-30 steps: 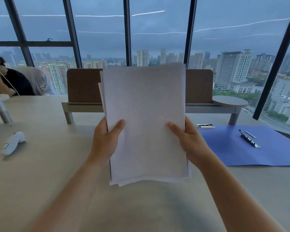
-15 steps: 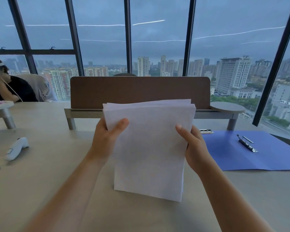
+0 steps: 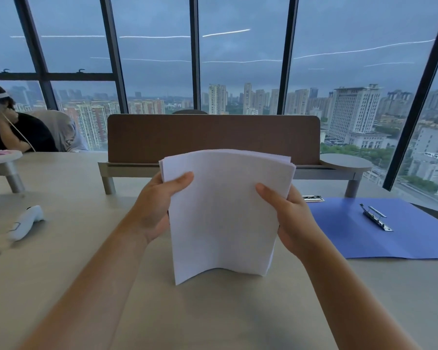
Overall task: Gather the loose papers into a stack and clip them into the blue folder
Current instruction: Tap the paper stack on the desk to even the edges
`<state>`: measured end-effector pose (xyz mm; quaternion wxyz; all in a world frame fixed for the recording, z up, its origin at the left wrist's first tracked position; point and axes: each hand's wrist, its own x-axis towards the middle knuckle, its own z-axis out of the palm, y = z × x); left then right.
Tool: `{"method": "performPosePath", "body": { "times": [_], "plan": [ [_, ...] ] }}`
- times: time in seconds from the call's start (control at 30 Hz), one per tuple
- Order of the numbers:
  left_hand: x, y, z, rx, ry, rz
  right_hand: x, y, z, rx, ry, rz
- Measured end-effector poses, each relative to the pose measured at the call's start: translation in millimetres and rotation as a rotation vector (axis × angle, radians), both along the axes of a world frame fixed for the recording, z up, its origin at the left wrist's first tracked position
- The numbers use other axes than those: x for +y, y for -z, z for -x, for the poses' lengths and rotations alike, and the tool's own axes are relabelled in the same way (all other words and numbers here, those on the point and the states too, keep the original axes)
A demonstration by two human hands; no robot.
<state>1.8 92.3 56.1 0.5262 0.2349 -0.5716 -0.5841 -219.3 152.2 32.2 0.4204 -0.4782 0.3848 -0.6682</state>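
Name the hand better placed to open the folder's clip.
Right. The right hand is nearest the blue folder, whose clip lies on that side; the left hand can hold the papers.

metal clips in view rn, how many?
2. One long metal clip is mounted on the open blue folder; a second, smaller one lies on the table just beyond the folder's far-left corner. The paper stack could hide more.

Tall windows (image 3: 240, 54), overcast city beyond; beige table (image 3: 61, 261); brown divider panel (image 3: 213, 137); ceiling lights seemingly reflected.
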Motion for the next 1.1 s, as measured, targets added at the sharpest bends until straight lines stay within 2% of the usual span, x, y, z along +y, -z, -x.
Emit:
{"method": "performPosePath", "body": {
  "times": [0.13, 0.27, 0.5, 0.73, 0.9, 1.1],
  "plan": [
    [-9, -12, -6, -0.024, 0.106, 0.105, -7, -16, 4, 0.007, -0.098, 0.028],
    [-17, -19, -6, -0.034, 0.029, 0.148, -12, -31, 8, 0.067, -0.268, 0.140],
    [-26, -17, -8, -0.042, -0.047, 0.188, -22, -37, 13, 0.144, -0.324, 0.149],
    [-30, -21, -8, -0.074, -0.089, 0.196, -28, -41, 18, 0.098, -0.258, 0.188],
    [-33, -22, -9, -0.079, -0.149, 0.226, -29, -38, 15, 0.107, -0.080, 0.204],
    [-34, -23, 2, -0.052, -0.352, 0.264, -27, -40, 6, 0.108, -0.038, 0.240]
  ]
}}
